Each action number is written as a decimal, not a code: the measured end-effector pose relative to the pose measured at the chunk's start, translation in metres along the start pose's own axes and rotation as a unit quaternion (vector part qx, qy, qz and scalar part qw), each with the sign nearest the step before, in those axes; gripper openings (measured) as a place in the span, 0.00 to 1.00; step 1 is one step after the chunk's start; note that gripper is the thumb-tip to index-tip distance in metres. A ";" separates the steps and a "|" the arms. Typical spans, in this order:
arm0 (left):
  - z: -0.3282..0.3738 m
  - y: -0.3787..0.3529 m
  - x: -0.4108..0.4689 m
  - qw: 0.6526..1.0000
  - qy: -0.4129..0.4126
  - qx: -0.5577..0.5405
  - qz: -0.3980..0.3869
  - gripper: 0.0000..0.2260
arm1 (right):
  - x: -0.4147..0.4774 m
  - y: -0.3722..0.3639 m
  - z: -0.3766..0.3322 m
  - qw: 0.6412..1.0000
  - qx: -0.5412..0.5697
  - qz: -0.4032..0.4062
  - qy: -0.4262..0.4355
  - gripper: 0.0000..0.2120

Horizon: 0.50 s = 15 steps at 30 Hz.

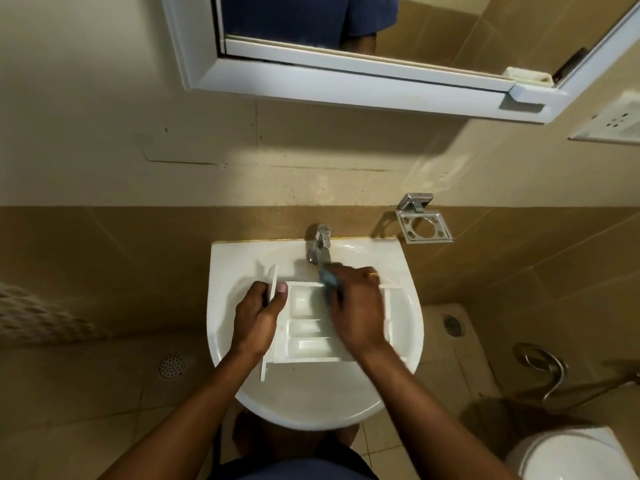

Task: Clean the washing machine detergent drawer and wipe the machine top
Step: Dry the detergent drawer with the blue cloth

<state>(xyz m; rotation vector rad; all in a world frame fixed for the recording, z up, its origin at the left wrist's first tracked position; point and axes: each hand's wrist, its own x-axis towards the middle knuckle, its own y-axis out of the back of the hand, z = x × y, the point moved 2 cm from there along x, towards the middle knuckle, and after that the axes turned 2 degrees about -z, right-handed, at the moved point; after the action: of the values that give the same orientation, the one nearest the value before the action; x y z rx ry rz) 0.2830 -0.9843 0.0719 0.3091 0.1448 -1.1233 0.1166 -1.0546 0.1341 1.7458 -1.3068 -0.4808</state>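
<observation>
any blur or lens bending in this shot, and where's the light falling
Head view: the right hand and the dark scrubbing tool it grips are motion-smeared; the white plastic detergent drawer stays fairly sharp; wide-angle bends the white mirror cabinet frame; a bright patch lights the wall above the chrome tap.

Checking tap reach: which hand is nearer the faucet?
Right. The right hand sits just below the faucet, its knuckles close to the spout. The left hand is farther off, gripping the detergent drawer front panel.

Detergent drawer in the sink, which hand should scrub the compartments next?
Probably the right hand: it already holds a small dark scrubbing tool over the detergent drawer, beside the tap. The left hand grips the drawer's front panel, steadying it.
</observation>
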 end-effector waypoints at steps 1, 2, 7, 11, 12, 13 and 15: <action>0.001 -0.002 -0.001 1.000 -0.001 0.014 0.004 0.13 | -0.004 -0.015 -0.011 0.999 0.029 -0.025 0.011 0.21; 0.000 -0.004 -0.001 1.000 0.003 0.015 0.004 0.11 | -0.010 -0.028 -0.024 0.997 0.060 -0.042 0.019 0.22; -0.006 -0.005 -0.001 0.998 0.040 -0.053 0.014 0.12 | -0.042 -0.049 -0.046 0.994 0.095 -0.047 0.040 0.24; -0.010 -0.005 -0.006 0.998 0.047 -0.032 0.020 0.24 | -0.052 -0.029 -0.020 0.984 0.086 -0.104 0.116 0.21; -0.011 -0.006 -0.006 0.998 0.049 -0.031 0.024 0.24 | -0.056 -0.022 -0.017 0.975 0.080 -0.142 0.152 0.19; -0.010 -0.006 -0.006 0.998 0.050 -0.028 0.026 0.22 | -0.060 -0.014 -0.013 0.962 0.065 -0.181 0.192 0.17; -0.010 -0.006 -0.005 0.998 0.052 -0.016 0.029 0.20 | -0.065 -0.002 0.001 0.937 0.005 -0.242 0.253 0.12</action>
<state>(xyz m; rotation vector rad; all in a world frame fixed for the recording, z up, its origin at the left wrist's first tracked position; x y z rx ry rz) 0.2755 -0.9789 0.0628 0.3411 0.2450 -1.0458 0.0922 -0.9956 0.1194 2.0290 -0.5163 -0.2601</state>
